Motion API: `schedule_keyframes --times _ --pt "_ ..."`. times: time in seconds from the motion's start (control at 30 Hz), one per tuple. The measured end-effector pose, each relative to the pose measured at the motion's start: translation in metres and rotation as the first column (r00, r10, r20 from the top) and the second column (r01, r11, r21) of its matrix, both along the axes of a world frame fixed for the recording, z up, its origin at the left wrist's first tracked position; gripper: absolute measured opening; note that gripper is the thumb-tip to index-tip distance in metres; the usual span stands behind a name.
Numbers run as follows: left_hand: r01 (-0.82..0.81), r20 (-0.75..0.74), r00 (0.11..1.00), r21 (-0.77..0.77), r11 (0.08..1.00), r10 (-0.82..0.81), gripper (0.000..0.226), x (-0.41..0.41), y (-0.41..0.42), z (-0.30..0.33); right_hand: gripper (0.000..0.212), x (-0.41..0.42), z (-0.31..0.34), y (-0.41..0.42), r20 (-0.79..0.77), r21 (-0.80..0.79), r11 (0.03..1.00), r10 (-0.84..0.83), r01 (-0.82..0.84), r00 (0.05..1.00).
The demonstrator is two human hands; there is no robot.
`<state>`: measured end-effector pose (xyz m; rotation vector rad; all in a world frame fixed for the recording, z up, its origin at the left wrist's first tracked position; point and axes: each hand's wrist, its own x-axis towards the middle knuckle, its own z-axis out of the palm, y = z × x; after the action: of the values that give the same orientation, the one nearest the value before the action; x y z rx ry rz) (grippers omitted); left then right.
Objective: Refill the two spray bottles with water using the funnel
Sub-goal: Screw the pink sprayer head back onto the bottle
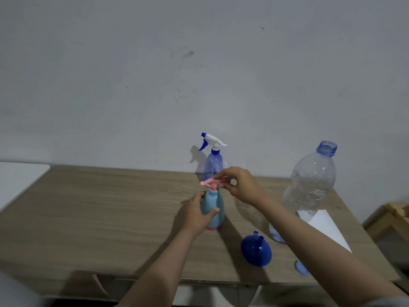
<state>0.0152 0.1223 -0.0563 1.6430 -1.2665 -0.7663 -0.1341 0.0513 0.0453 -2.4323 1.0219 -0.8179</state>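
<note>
A light blue spray bottle [213, 216] with a pink spray head [212, 182] stands in the middle of the wooden table [110, 209]. My left hand [200, 212] grips its body from the left. My right hand [240, 185] pinches the pink spray head from the right. Behind it, against the wall, stands a translucent blue spray bottle [213, 161] with a white and blue trigger head. A dark blue funnel [256, 250] lies mouth down on the table near the front. A large clear water bottle [309, 185] without its cap stands at the right, partly behind my right forearm.
A white sheet of paper [327, 224] lies by the big bottle's base. A small blue cap [301, 267] lies near the table's front right edge. A wooden stool [391, 218] stands beyond the right edge, a white surface [20, 176] at the far left.
</note>
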Motion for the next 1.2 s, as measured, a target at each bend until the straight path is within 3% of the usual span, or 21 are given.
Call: schedule_keyframes --times 0.13,0.27,0.4,0.47,0.57,0.7,1.0,1.2 --pt "0.005 0.014 1.0 0.005 1.0 -0.005 0.055 0.002 -0.002 -0.002 0.023 -0.004 -0.007 0.002 0.035 0.021 1.0 -0.016 0.015 0.999" --pt "0.014 -0.003 1.0 0.027 1.0 -0.014 0.053 0.002 -0.002 -0.002 0.028 -0.006 -0.013 0.011 0.011 -0.138 0.981 -0.133 0.133 0.991" --pt "-0.004 -0.076 0.997 0.031 1.0 0.006 0.053 0.0 -0.005 -0.004 0.022 -0.001 -0.032 0.044 0.325 -0.28 0.889 -0.268 0.363 0.907" --pt "-0.01 -0.123 0.992 0.03 0.999 0.014 0.051 0.0 -0.006 -0.006 0.016 0.005 -0.052 0.061 0.426 -0.215 0.875 -0.315 0.433 0.848" --pt "-0.016 -0.219 0.976 0.025 1.0 0.021 0.056 0.002 -0.005 -0.007 0.01 0.016 -0.073 0.074 0.42 0.057 0.914 -0.388 0.402 0.82" --pt "-0.031 -0.252 0.967 -0.011 0.999 0.028 0.052 0.005 -0.007 -0.011 0.013 0.029 -0.075 0.069 0.414 0.319 0.867 -0.491 0.383 0.767" --pt "-0.005 -0.216 0.976 -0.051 0.999 -0.006 0.052 0.008 -0.008 -0.013 0.024 0.04 -0.07 0.052 0.467 0.418 0.819 -0.566 0.394 0.68" --pt "0.002 -0.256 0.967 -0.046 0.999 -0.014 0.057 0.006 -0.007 -0.011 0.023 0.044 -0.078 0.047 0.508 0.381 0.861 -0.499 0.337 0.702"
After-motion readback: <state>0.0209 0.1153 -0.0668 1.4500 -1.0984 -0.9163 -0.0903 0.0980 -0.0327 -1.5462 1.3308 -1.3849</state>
